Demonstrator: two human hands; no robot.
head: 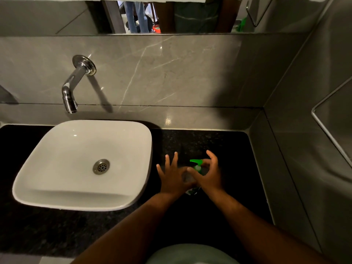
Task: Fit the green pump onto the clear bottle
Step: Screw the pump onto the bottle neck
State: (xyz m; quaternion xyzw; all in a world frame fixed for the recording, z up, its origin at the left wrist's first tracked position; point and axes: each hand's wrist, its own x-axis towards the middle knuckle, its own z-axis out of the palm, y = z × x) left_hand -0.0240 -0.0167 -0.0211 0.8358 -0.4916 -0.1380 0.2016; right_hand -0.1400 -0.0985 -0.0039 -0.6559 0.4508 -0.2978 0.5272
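Note:
The clear bottle (189, 177) stands on the black counter, right of the basin, mostly hidden between my hands. My left hand (172, 175) holds its left side with the thumb against it and the other fingers spread upward. The green pump (197, 163) sits at the top of the bottle, its nozzle pointing left. My right hand (208, 173) grips the pump's collar with thumb and fingers curled around it. Whether the pump is fully seated I cannot tell.
A white square basin (57, 195) with a metal drain sits on the black granite counter (219, 141) at left. A chrome wall tap (71, 92) juts out above it. Grey tiled walls close off the back and right. A mirror (162, 16) runs along the top.

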